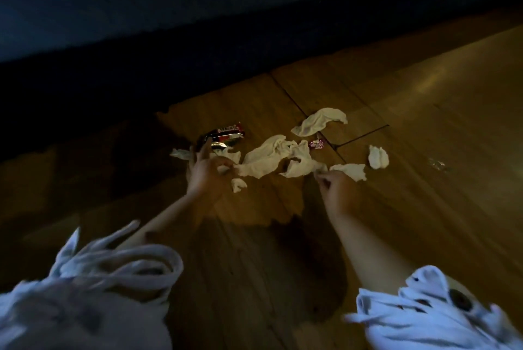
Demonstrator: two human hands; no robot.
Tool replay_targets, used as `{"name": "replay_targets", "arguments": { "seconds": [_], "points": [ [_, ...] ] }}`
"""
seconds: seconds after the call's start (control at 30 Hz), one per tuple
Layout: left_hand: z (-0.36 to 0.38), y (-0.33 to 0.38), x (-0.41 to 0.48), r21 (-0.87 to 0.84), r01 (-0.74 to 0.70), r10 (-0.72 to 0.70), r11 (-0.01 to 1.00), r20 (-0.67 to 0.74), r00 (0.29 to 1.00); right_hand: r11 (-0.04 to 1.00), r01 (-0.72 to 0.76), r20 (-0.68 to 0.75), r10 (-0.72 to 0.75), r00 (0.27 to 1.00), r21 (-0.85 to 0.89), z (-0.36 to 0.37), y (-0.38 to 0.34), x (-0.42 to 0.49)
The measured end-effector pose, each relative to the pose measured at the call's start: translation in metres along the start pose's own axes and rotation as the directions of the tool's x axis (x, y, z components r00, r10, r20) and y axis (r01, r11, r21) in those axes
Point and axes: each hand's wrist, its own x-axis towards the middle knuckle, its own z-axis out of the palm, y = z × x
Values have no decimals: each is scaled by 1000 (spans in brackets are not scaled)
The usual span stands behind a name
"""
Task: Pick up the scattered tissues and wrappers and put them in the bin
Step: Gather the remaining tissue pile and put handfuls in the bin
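Several crumpled white tissues lie scattered on a wooden floor (424, 123). A long tissue (266, 161) stretches between my hands. My left hand (206, 170) pinches its left end, with a small white piece at the fingers. My right hand (335, 188) pinches a tissue end near the long tissue's right part (300, 167). Another tissue (319, 120) lies farther back, one (377, 156) to the right, and one (351, 170) just past my right hand. A small scrap (238, 185) sits by my left wrist. A dark snack wrapper (223, 136) and a small pink candy wrapper (317, 144) lie behind. No bin is in view.
A dark wall or piece of furniture (169, 52) runs along the far side of the floor. A clear bit of plastic (437, 164) lies at the right. My rolled-up white sleeves (113, 279) fill the lower corners. The scene is dim.
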Motion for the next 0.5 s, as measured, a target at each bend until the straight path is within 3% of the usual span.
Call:
{"name": "replay_targets", "arguments": {
  "seconds": [0.13,0.2,0.27,0.33,0.37,0.43,0.5],
  "points": [
    [-1,-5,14,93,0,-23,996,247,969,979,45,-191,-6,981,201,-5,-13,6],
    [4,-5,9,76,-23,3,997,253,968,962,97,-156,-58,986,256,-6,-32,15],
    [3,-3,-1,-47,59,-48,997,204,978,960,132,-38,-127,991,247,1,-57,23],
    [7,-4,-15,-301,146,-87,942,201,976,960,117,177,-166,970,254,16,-74,30],
    [10,-7,-23,-296,140,-82,945,201,976,970,98,294,-163,942,223,24,-80,30],
    [12,-10,-35,-123,85,-56,989,217,975,986,141,405,-164,899,88,38,-83,27],
    [15,-13,-47,159,-37,1,987,223,975,977,211,328,-208,922,26,45,-83,20]
  ]
}}
